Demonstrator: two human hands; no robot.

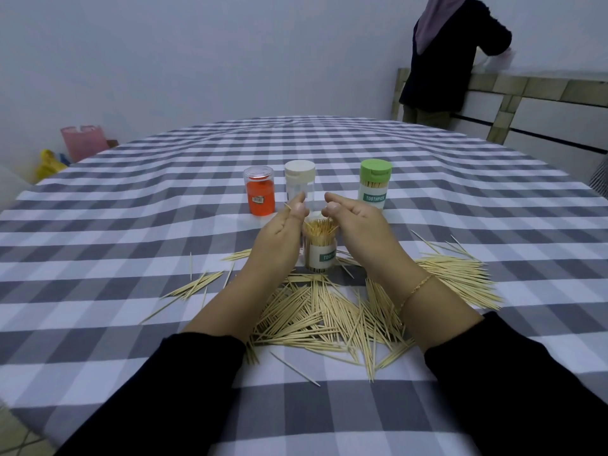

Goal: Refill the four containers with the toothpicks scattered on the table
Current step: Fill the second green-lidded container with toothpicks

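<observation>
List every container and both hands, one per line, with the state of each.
Open container: uncapped, upright, packed with toothpicks.
Green-capped container: capped, upright, toothpicks inside.
White-capped container: capped, upright, contents unclear.
Orange container: clear lid on, upright, contents unclear.
Loose toothpicks: scattered on the tablecloth.
Left hand: pinching one toothpick.
Right hand: fingers curled above the open container; any hold unclear.

Open container (320, 255) partly hidden behind hands; label cut.
</observation>
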